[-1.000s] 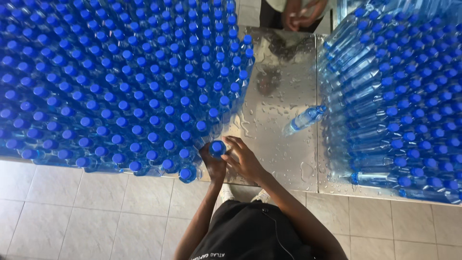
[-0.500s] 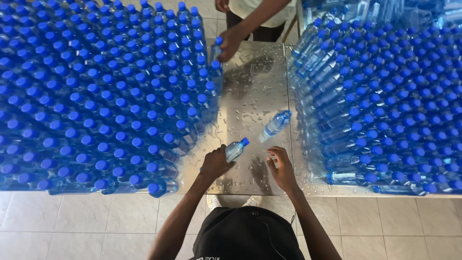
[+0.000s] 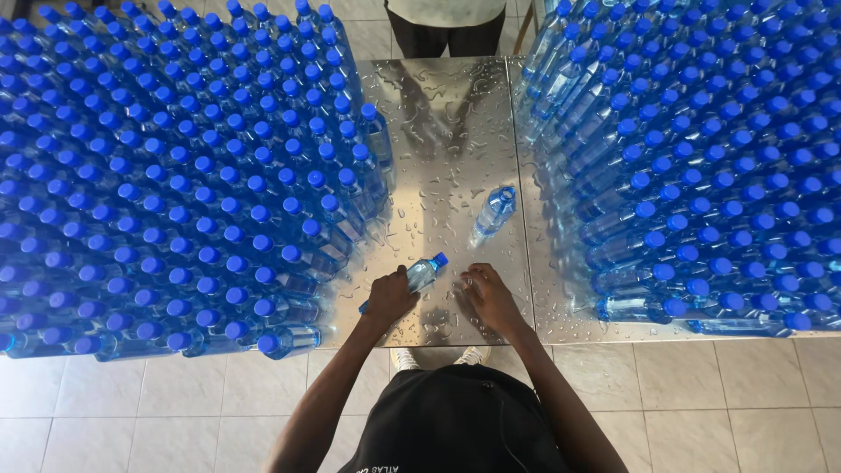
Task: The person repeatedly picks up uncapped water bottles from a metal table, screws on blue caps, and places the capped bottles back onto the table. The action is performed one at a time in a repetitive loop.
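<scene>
Fingers of the left hand (image 3: pixel 388 296) grasp a tilted bottle (image 3: pixel 421 273) low centre, hiding its base; right hand (image 3: pixel 491 298) rests loosely curled on the wet worktop (image 3: pixel 438 131), grip unclear.

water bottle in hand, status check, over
Left hand grips blue-capped water bottle, tilted. Right hand flat on wet steel table. Second bottle lying ahead.

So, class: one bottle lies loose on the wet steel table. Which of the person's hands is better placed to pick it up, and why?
Probably the right hand. It lies flat on the table holding nothing, just below the loose bottle. The left hand already grips another bottle.
</scene>
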